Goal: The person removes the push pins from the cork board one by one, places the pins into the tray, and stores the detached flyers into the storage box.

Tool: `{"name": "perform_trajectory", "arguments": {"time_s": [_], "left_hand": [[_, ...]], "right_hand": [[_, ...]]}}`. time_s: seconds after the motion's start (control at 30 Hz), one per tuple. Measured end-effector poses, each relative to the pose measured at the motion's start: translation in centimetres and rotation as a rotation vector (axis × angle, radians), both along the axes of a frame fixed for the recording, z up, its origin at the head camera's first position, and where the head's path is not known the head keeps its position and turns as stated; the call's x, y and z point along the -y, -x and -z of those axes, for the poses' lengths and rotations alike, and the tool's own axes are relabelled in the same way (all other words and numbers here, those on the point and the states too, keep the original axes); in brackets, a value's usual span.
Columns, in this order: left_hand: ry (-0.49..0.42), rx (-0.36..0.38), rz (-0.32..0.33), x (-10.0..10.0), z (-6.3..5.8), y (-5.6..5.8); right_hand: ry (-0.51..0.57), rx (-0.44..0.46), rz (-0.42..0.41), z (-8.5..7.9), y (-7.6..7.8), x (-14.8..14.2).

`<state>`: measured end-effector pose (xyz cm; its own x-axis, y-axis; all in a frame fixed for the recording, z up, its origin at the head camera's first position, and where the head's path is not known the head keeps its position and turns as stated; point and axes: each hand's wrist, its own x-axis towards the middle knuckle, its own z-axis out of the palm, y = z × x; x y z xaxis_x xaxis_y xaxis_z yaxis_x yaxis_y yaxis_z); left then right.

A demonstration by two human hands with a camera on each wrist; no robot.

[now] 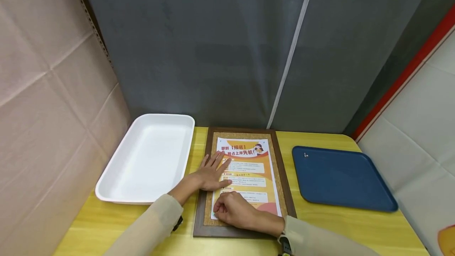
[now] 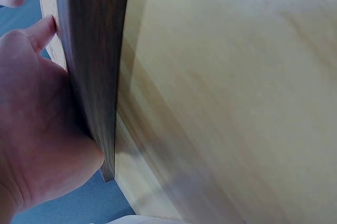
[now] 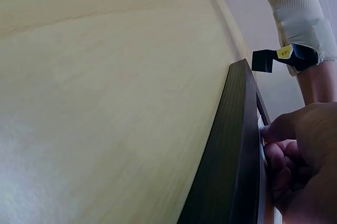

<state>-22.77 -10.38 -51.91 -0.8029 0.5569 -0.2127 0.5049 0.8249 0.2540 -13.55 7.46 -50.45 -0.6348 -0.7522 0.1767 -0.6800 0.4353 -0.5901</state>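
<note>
A printed orange and white poster lies on a cork board with a brown wooden frame. Small pin-like specks show at its upper corners. My left hand rests spread across the poster's left side and the frame's left edge; in the left wrist view the palm lies against the frame. Over the poster's lower left corner, my right hand has its fingers curled. In the right wrist view its thumb presses down inside the frame; whatever is beneath the thumb tip is hidden.
On the left of the yellow table stands a white tray. A flat blue tray lies to the right, with a few tiny shiny pins near its upper left corner. A grey curtain hangs behind.
</note>
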Motion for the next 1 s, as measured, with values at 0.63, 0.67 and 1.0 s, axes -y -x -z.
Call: {"name": "perform_trajectory", "arguments": {"time_s": [0.63,0.67,1.0], "left_hand": [[-0.023,-0.026,0.001,0.1,0.5,-0.1],[-0.024,-0.024,0.001,0.1,0.4,-0.1],[0.001,-0.013,0.001,0.0,-0.1,-0.2]], "right_hand": [[-0.040,0.051,0.036,-0.1,0.0,0.2],[-0.041,0.051,0.034,-0.1,0.0,0.2],[-0.059,0.075,0.002,-0.2,0.2,0.0]]}}
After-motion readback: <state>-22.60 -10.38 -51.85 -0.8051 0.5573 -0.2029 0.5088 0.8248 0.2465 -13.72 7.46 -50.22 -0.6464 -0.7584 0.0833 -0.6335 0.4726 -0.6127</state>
